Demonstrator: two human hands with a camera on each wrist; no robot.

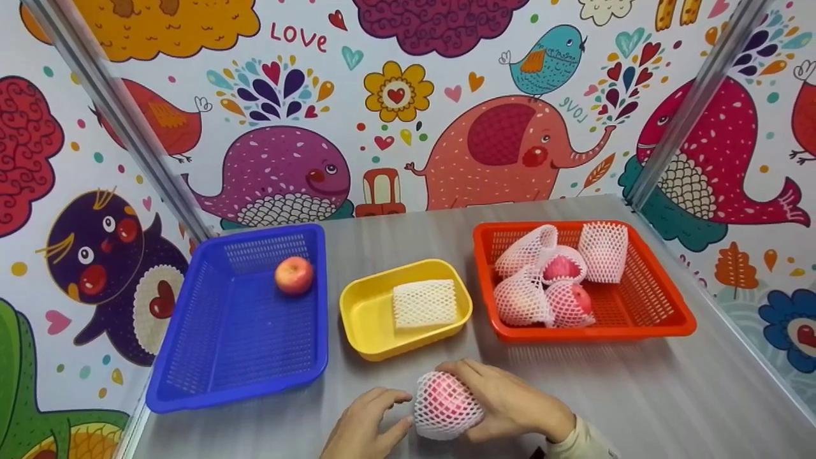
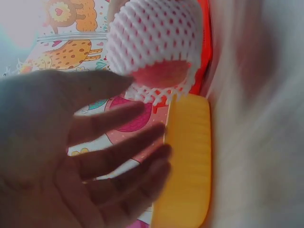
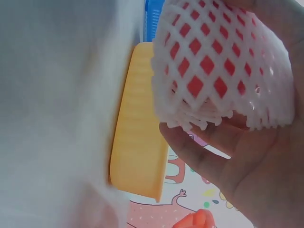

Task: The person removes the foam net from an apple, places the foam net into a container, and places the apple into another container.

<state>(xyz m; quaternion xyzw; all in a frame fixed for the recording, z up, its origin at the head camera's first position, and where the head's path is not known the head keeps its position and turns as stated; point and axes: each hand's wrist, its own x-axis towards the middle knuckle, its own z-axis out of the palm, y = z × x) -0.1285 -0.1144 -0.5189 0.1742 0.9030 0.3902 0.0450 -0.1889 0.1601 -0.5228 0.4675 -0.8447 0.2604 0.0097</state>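
Note:
My right hand (image 1: 513,401) holds an apple in a white foam net (image 1: 446,408) over the near part of the table, its fingers and thumb curled round the right side. In the right wrist view the red fruit shows through the diamond-shaped holes of the net (image 3: 209,61). Just left of the apple is my left hand (image 1: 366,424), fingers loosely bent and spread with nothing in them. The left wrist view has the left thumb (image 2: 107,83) close to the net's open end, where bare red skin (image 2: 164,73) shows.
Beyond the hands stands a yellow basin (image 1: 363,341) with flat white foam netting (image 1: 424,303) inside. A blue basket (image 1: 239,389) at the left contains one bare apple (image 1: 294,275). At the right, a red basket (image 1: 650,328) holds several netted fruits (image 1: 519,296) and a foam net sleeve (image 1: 602,252).

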